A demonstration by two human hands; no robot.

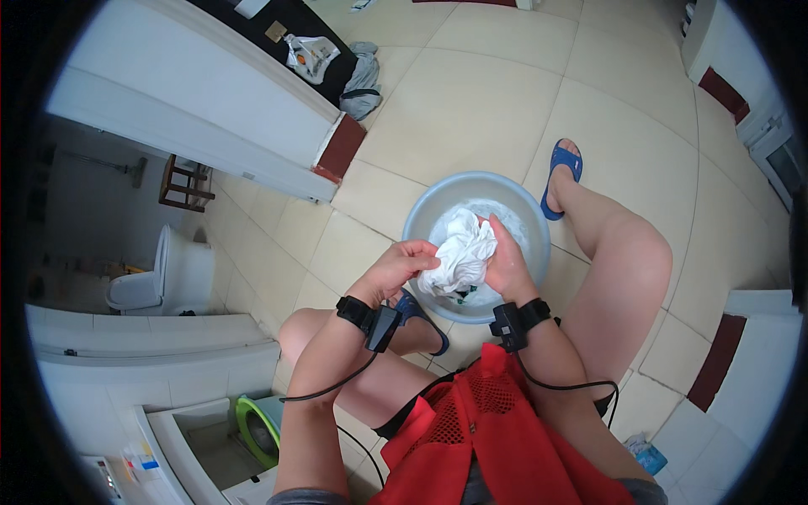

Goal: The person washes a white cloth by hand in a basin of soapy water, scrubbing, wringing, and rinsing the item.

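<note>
A bunched white cloth (463,252) is held between my two hands, over a light blue plastic basin (413,211). Its left side is pinched between the thumb and fingers of my left hand (410,262). My right hand (507,259) cups the cloth from the other side, its fingers partly hidden behind the folds. Whitish, sudsy water (514,221) lies in the basin below. A small dark green patch shows under the cloth's lower edge; I cannot tell what it belongs to.
The basin stands on beige floor tiles (467,95) between my feet, which wear blue slippers (564,170). Cables run from both wrist straps (383,328). At left are a toilet (161,278) and a wooden stool (185,184). A green-rimmed basin (252,429) sits lower left, a blue packet (650,457) lower right.
</note>
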